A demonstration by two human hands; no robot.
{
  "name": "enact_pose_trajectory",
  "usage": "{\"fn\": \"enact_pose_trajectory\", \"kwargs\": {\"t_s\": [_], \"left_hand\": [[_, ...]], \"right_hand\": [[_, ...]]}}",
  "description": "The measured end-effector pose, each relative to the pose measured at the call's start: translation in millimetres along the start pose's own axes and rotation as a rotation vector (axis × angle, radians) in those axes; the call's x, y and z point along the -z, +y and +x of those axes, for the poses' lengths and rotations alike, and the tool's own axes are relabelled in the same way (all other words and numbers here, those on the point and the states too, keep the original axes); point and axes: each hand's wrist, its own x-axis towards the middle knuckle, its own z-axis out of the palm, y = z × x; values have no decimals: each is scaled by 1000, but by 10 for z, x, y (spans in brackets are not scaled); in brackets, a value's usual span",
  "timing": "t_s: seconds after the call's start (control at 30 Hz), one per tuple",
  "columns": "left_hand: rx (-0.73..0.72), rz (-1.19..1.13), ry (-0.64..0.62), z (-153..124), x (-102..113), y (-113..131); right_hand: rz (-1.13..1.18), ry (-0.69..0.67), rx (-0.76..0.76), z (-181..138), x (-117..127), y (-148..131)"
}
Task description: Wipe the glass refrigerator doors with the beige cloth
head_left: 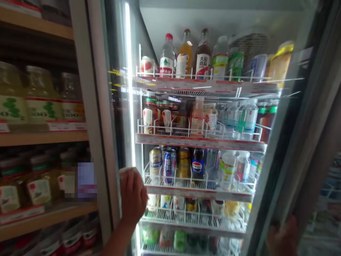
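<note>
right hand [282, 237] cut off, perhaps gripping door [293, 149]

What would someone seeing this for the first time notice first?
The lit drinks fridge fills the middle, its white wire shelves packed with bottles and cans. The left hand presses a pale cloth against the fridge's left inner frame, beside a bright light strip. The right hand holds the open door at lower right.
</note>
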Motion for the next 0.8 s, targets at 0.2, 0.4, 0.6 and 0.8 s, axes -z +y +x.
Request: {"fn": "enact_pose_trajectory", "kwargs": {"t_s": [0.2, 0.4, 0.6, 0.8], "left_hand": [[46, 11, 75, 1027, -18, -154], [-3, -63, 22, 455, -153, 515], [-15, -44, 55, 1036, -134, 283], [17, -48, 69, 1140, -201, 594]], "right_hand": [[-101, 70, 50, 8, -7, -70], [-77, 98, 144, -61, -52, -17], [-82, 96, 129, -73, -78, 14], [-71, 71, 123, -68, -62, -32]]}}
